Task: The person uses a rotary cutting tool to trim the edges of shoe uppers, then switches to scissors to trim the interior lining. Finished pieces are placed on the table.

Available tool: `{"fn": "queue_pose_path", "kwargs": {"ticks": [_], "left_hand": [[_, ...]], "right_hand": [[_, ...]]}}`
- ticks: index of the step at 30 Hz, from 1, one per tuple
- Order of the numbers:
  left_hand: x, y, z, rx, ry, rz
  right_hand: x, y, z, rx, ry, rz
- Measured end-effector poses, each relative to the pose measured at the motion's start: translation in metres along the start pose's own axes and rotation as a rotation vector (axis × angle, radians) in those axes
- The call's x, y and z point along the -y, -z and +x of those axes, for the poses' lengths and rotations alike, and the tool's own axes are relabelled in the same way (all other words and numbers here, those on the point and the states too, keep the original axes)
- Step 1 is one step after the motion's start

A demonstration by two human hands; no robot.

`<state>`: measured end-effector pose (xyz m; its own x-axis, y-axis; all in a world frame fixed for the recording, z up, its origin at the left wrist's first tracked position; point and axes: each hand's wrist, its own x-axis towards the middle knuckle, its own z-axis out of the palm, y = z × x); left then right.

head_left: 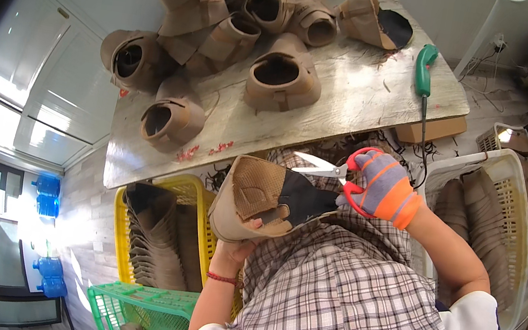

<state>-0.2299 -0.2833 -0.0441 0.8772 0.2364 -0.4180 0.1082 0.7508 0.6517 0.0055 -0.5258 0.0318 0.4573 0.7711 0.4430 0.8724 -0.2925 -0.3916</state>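
My left hand (238,249), bare with a red cord at the wrist, holds a tan shoe upper (230,204) from below. A fingertip shows through its opening, and the rest of the fingers are hidden. The upper's inside faces up, with brown mesh lining on one side and black fabric on the other. In a striped grey and orange glove, my right hand (388,188) grips a pair of scissors (325,170) by the red handles. Their blades are parted and point left, just above the upper's far edge, apparently not cutting into it.
A worktable (351,96) ahead bears a pile of finished-looking uppers (195,12) and a green corded hand tool (424,69). Stacked uppers fill a yellow basket (119,232) at left and a white basket (519,254) at right. A green crate (140,294) stands near left.
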Motion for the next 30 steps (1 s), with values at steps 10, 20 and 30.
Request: {"fn": "queue_pose_path", "kwargs": {"ticks": [10, 20, 30], "left_hand": [[0.032, 0.045, 0.005, -0.115, -0.294, -0.102], [0.048, 0.070, 0.023, -0.150, -0.305, -0.271], [0.043, 0.056, 0.016, -0.175, -0.419, 0.335]], "right_hand": [[0.003, -0.059, 0.004, 0.441, 0.204, 0.009], [-0.013, -0.091, -0.001, 0.406, 0.245, -0.115], [-0.001, -0.071, 0.006, 0.392, 0.220, -0.066]]}}
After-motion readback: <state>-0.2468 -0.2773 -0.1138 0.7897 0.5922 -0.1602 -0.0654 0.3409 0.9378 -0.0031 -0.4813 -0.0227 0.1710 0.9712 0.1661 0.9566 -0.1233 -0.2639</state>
